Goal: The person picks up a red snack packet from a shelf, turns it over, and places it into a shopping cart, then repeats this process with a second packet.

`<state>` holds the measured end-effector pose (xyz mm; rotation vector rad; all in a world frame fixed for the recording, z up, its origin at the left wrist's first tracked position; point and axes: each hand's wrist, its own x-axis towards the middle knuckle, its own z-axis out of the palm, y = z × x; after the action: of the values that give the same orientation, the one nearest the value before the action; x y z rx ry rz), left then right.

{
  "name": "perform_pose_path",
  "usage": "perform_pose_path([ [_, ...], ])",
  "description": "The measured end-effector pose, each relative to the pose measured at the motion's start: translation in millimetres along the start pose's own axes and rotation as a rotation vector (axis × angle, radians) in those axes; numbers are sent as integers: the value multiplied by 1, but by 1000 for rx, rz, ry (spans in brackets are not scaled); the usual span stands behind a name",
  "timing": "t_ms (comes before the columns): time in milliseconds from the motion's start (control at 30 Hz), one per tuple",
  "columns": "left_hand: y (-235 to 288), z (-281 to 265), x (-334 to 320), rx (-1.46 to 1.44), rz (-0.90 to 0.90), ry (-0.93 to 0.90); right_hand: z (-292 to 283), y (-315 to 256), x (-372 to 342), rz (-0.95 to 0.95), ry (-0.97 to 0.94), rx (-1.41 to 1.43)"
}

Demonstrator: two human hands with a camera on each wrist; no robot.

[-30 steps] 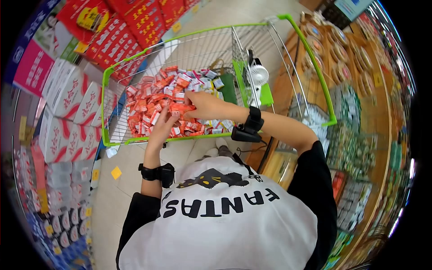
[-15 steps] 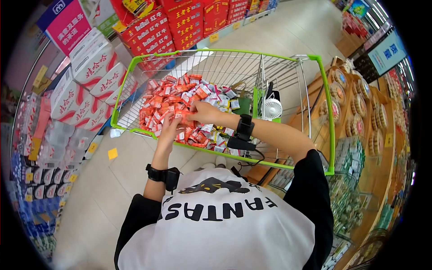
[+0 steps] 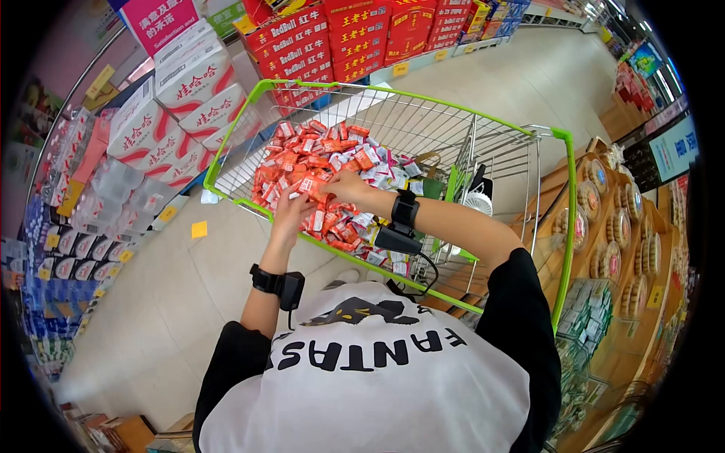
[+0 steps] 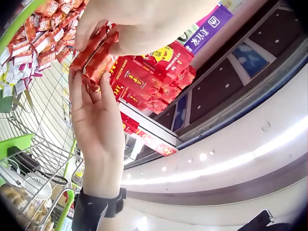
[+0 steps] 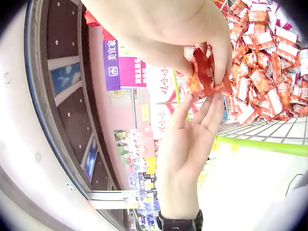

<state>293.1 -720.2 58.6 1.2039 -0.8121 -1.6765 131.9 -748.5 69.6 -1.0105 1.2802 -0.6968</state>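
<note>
Above a heap of small orange-red wrapped snack packets (image 3: 302,147), both hands meet at one or two of the same kind. My left hand (image 3: 288,217) holds a snack packet (image 4: 100,61) between thumb and fingers, from the left side. From the right, my right hand (image 3: 349,187) pinches it with the fingertips, its palm showing in the left wrist view. In the right wrist view the wrapper (image 5: 202,72) looks crinkled between the two hands. The heap lies in a shopping cart (image 3: 393,90) with a green rim, mixed at its right with white and yellow packets (image 3: 389,175).
A white handheld fan (image 3: 477,200) sits in the cart's divided end section. White drink cartons (image 3: 189,83) and red drink cases (image 3: 355,38) are stacked on the left and far side. A wooden shelf with round boxes (image 3: 604,260) runs along the right.
The head view has turned, so the cart appears shifted right and tilted. Both hands stay together over the heap, and the held packet now shows its white label more plainly.
</note>
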Motion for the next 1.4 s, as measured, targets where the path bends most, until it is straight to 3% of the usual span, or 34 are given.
perform_pose_path([
  [167,22,0,34,43,80,19,1,0,47,-119,94,-164],
  [233,38,6,44,63,215,67,-1,-10,62,-314,123,-104],
  [267,42,7,52,61,220,73,-1,-15,67,-317,116,-106],
  [333,47,6,61,115,369,115,-2,-23,70,-533,312,-280],
  [500,38,0,55,142,284,89,-8,-14,63,-460,220,-148],
  [567,29,-2,47,151,258,53,-13,-5,61,-252,94,-166],
  [633,24,-1,35,315,157,41,-14,10,63,-254,144,-195],
  [700,10,-12,33,394,131,-16,-20,20,62,-71,-3,-72],
  [733,8,-12,28,474,94,-43,-18,5,43,5,1,-148],
  [967,-8,-20,14,576,-5,-134,-17,11,26,103,-73,-53],
  [1100,-3,-18,10,547,-33,-154,-15,5,21,113,-104,-72],
  [1200,11,-10,14,520,-41,-99,-15,1,22,74,-18,-89],
  [1300,36,-3,19,335,103,-56,-18,-13,32,-81,-32,-20],
  [1333,46,-1,22,336,103,-55,-16,-19,36,-235,37,90],
  [1367,56,1,25,198,181,-7,-15,-24,39,-388,106,202],
  [1400,63,2,25,61,258,40,-16,-33,33,-387,108,204],
])
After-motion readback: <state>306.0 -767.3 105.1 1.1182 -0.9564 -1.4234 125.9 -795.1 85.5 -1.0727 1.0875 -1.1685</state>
